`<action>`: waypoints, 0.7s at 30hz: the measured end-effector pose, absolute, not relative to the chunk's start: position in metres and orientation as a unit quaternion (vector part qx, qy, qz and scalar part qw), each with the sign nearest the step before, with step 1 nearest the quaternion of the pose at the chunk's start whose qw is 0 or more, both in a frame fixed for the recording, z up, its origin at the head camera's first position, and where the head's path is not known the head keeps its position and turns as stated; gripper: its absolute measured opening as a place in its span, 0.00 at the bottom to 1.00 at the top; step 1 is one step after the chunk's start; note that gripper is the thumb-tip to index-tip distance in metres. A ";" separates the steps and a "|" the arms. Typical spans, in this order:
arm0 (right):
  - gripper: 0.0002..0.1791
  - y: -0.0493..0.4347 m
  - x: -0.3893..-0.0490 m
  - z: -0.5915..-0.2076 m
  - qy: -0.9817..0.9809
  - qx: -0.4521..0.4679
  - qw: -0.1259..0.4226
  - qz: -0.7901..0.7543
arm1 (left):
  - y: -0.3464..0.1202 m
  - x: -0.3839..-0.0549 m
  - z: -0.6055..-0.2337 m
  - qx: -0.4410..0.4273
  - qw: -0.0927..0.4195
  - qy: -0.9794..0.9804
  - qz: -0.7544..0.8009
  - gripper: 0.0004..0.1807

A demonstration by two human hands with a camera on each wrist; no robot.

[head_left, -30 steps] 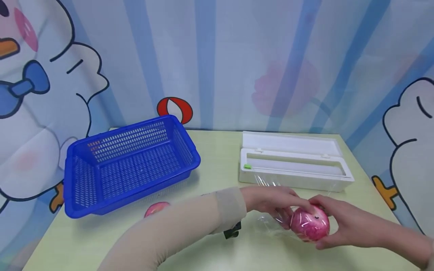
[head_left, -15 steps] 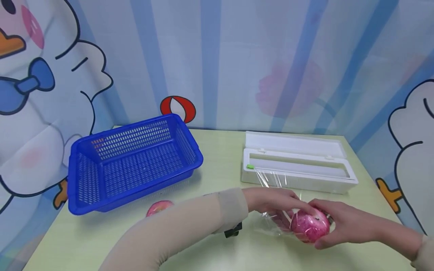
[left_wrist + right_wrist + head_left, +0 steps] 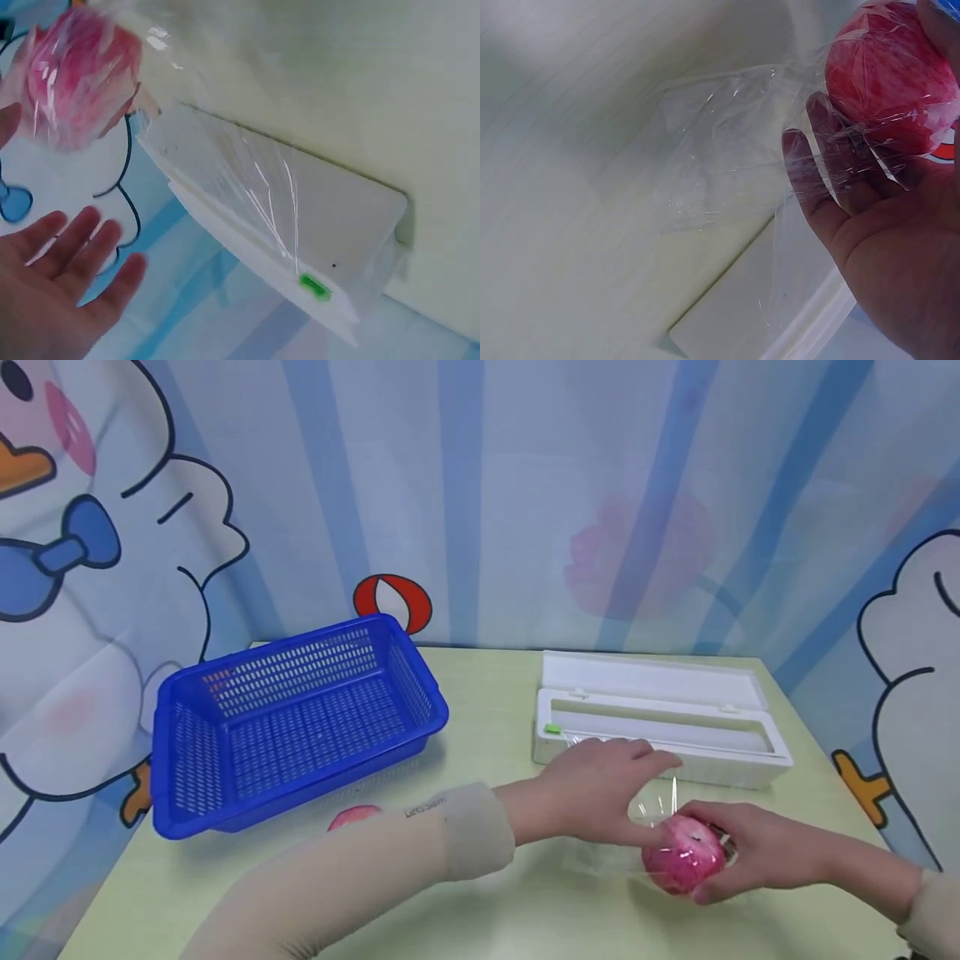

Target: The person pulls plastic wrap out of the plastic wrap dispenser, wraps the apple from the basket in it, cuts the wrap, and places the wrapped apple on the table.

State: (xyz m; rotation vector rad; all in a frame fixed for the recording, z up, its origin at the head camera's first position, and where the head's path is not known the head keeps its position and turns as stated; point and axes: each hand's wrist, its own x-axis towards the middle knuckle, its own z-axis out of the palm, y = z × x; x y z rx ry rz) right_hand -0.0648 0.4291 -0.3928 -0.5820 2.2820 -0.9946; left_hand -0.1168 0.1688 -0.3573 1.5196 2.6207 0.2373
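Note:
My right hand (image 3: 765,847) grips a pink-red apple (image 3: 681,857) draped in clear cling film (image 3: 720,150). Fingers and thumb curve round the apple in the right wrist view, and loose film trails off it over the table. My left hand (image 3: 592,793) is just left of the apple; its fingers are spread and hold nothing, as the left wrist view shows, with the thumb near the apple. Whether that thumb touches the film is unclear. Film also stretches from the white cling film box (image 3: 663,764), whose lid is raised and whose green slider (image 3: 315,287) sits at one end.
A blue mesh basket (image 3: 300,793) stands on the left of the pale table (image 3: 487,710). Another apple (image 3: 354,816) lies in front of it, partly hidden by my left sleeve (image 3: 352,877). A printed curtain (image 3: 510,510) hangs behind the table.
My left hand has come off the apple and moved up and left, its fingers spreading out over the film near the box. The right hand still holds the apple in about the same place.

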 end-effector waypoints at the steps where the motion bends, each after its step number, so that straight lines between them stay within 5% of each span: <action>1: 0.38 0.429 -0.065 -0.393 0.853 -0.215 0.291 -0.376 | 0.167 -0.113 -0.358 0.521 0.019 0.852 0.045 0.47; 9: 0.43 0.431 -0.067 -0.395 0.845 -0.173 0.316 -0.395 | 0.164 -0.091 -0.400 0.579 -0.193 0.788 -0.083 0.46; 21: 0.40 0.435 -0.072 -0.400 0.839 -0.171 0.327 -0.400 | 0.175 -0.070 -0.424 0.533 -0.250 0.798 -0.130 0.52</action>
